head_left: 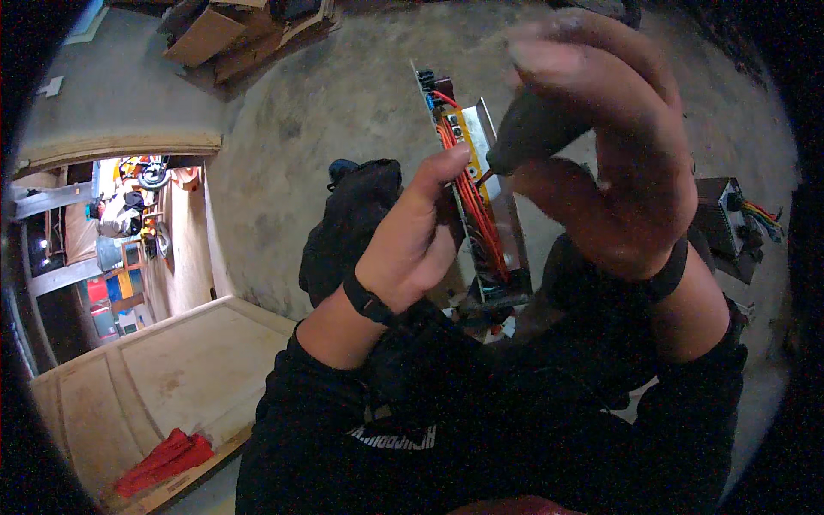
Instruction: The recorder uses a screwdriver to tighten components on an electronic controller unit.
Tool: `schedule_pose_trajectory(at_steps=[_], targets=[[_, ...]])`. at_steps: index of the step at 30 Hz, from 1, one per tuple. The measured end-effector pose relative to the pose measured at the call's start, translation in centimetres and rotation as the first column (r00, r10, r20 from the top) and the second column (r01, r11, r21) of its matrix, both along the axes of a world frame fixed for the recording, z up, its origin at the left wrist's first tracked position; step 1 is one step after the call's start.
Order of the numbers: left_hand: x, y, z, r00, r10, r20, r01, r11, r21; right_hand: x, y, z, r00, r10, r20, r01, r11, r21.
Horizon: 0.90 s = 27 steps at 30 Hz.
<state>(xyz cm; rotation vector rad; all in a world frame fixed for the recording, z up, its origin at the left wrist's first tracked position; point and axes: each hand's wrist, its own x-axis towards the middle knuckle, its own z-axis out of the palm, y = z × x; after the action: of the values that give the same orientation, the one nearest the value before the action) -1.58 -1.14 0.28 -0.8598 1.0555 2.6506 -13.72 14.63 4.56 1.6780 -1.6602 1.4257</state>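
Note:
A long, narrow circuit board assembly [493,227] in a metal housing, with orange-red wires and a yellow strip, stands tilted in front of me. My left hand [412,232] is closed on its middle, thumb over the wire bundle. My right hand [622,163] grips a dark-handled screwdriver [536,124], its thin shaft angled down to the board's yellow strip. The fingertips are slightly blurred, and the far side of the board is hidden by my left hand.
Cardboard pieces [215,34] lie at the top left. A metal box [718,219] with colored cables sits right, on the concrete floor [266,172]. A red cloth [167,459] rests on a wooden panel [189,360] by a doorway into a cluttered room. My legs are in black clothing.

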Motion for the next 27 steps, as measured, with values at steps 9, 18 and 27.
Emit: schedule_pose_trajectory(at_steps=[9, 18, 27], targets=[[0.0, 0.0, 0.3, 1.0, 0.016, 0.009, -0.016, 1.0, 0.027, 0.0, -0.2, 0.0, 0.996, -0.012, -0.09, 0.013, 1.0, 0.008], [-0.2, 0.0, 0.7, 1.0, -0.019, -0.001, 0.019, 0.999, 0.026, 0.0, -1.6, 0.0, 0.964, 0.144, 0.222, -0.115, 0.984, -0.14], [0.2, 0.5, 1.6, 0.998, -0.044, -0.037, 0.043, 0.999, -0.03, 0.3, 0.5, 0.8, 0.995, 0.066, 0.08, -0.067, 0.998, 0.002]])
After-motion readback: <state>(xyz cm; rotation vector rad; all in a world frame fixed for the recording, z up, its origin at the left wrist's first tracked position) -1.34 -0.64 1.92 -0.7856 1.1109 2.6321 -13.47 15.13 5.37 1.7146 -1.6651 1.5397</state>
